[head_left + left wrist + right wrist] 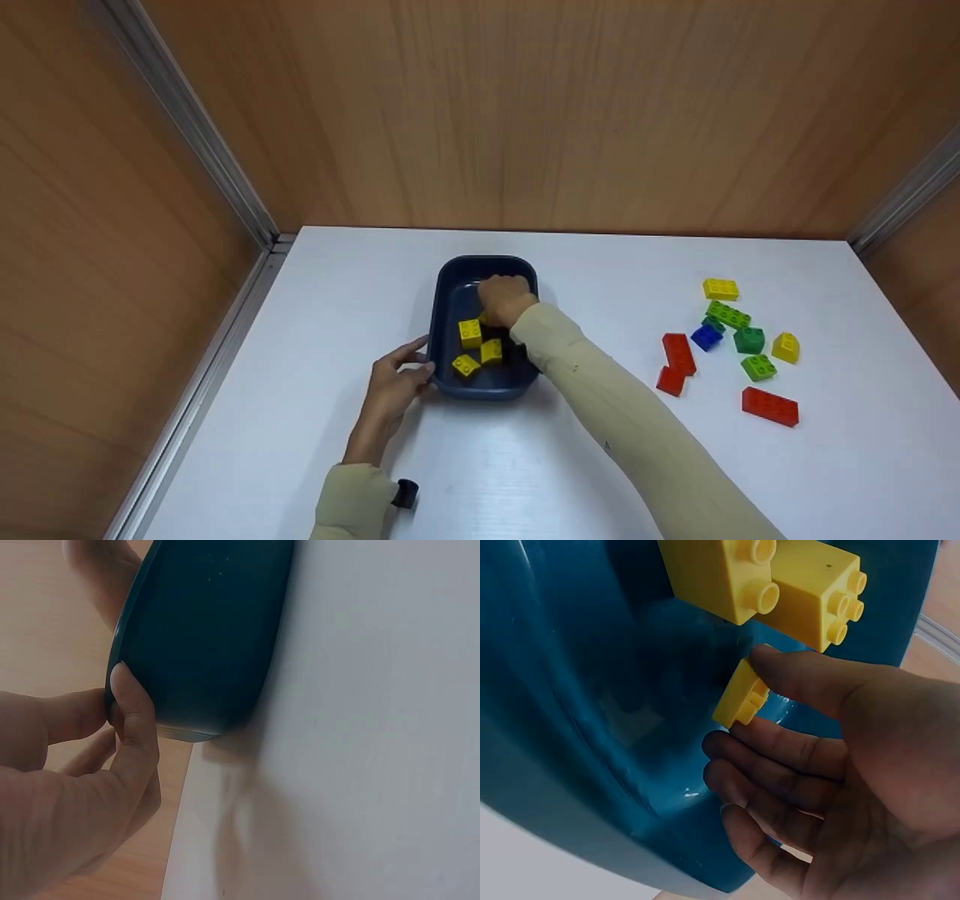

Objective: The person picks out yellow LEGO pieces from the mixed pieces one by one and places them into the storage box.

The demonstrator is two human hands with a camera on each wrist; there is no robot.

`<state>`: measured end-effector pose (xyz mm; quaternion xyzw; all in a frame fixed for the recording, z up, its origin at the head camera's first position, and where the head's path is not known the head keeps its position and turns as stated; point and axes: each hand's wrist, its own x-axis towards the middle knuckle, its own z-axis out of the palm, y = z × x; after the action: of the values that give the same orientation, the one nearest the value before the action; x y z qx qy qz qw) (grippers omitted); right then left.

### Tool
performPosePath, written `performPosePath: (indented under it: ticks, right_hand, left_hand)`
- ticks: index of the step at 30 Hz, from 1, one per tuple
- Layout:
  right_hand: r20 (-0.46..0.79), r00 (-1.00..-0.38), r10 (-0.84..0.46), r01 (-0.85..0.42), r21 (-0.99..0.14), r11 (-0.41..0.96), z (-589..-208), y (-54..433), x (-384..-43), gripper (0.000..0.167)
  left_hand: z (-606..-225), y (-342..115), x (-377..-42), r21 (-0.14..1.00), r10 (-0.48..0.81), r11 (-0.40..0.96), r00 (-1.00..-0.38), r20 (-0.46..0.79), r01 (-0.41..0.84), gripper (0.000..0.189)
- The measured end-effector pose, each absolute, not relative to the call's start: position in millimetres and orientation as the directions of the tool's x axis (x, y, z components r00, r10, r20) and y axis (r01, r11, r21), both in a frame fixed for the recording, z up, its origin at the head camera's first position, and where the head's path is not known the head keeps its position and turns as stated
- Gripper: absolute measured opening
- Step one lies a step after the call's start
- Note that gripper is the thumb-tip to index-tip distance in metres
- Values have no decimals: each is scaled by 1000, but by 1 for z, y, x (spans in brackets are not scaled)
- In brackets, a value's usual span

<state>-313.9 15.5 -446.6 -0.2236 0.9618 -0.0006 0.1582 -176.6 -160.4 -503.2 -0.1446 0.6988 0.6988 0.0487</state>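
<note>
A dark blue plastic tray [484, 393] stands on the white table. My left hand [391, 390] pinches its left rim between thumb and fingers, as the left wrist view shows. My right hand [505, 298] is down inside the tray and, in the right wrist view, pinches a small yellow toy brick [739, 696] between thumb and index finger; the other fingers are loosely bent. Around it in the tray lie a yellow brick [470, 334], another yellow brick [491, 351] and a third yellow brick [466, 366]. From the head view, my right hand largely hides the pinched brick.
To the right lie several loose bricks: a yellow one [721, 289], a long green one [727, 314], a blue one [706, 337], a red one [770, 406] and others. A wooden panel [525, 112] rises behind the table, with another wooden panel [97, 247] at left.
</note>
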Motion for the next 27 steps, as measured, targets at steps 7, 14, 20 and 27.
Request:
performPosePath:
  ticks: [7, 14, 20, 27]
  right_hand:
    - [-351, -839, -417, -430, -44, 902, -449, 16, -313, 35]
    - [-381, -829, -408, -427, -39, 903, -447, 17, -310, 39]
    - [-380, -828, -413, -427, -51, 903, -448, 20, -312, 39]
    - [-286, -848, -446, -443, -76, 893, -446, 26, -314, 32]
  left_hand:
    - [-504, -160, -177, 961, -137, -16, -951, -276, -276, 50]
    - [-504, -159, -176, 961, -140, 2, -952, -274, -277, 50]
    - [-504, -161, -176, 960, -140, -1, -950, -279, -282, 50]
    - [-503, -164, -175, 960, -146, 1, -949, -278, -282, 50]
